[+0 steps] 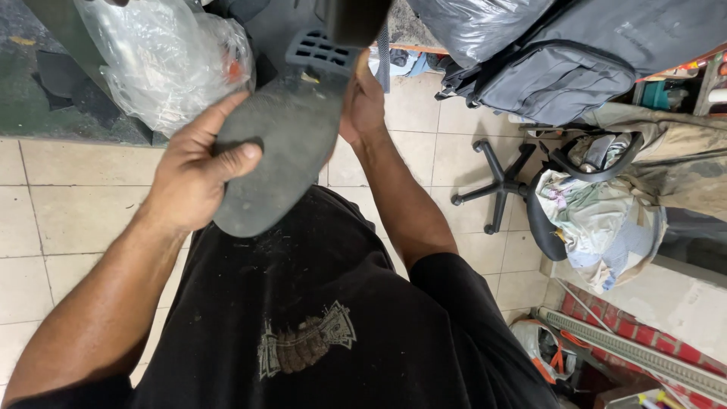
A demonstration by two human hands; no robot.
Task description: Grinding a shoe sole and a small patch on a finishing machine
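A dark grey shoe sole (284,144) is held sole-up in front of my chest, its heel end with a grid pattern at the top. My left hand (193,170) grips its toe end, thumb pressed on the flat surface. My right hand (362,102) holds the heel end from the far side, partly hidden behind the sole. A dark object (352,19) sits above the heel at the frame's top edge; what it is cannot be made out.
A clear plastic bag (163,60) lies at the upper left. A black office chair (530,189) piled with cloth stands to the right, under a grey backpack (575,64). The floor is beige tile (68,220). Bricks and a metal rail (636,348) are at the lower right.
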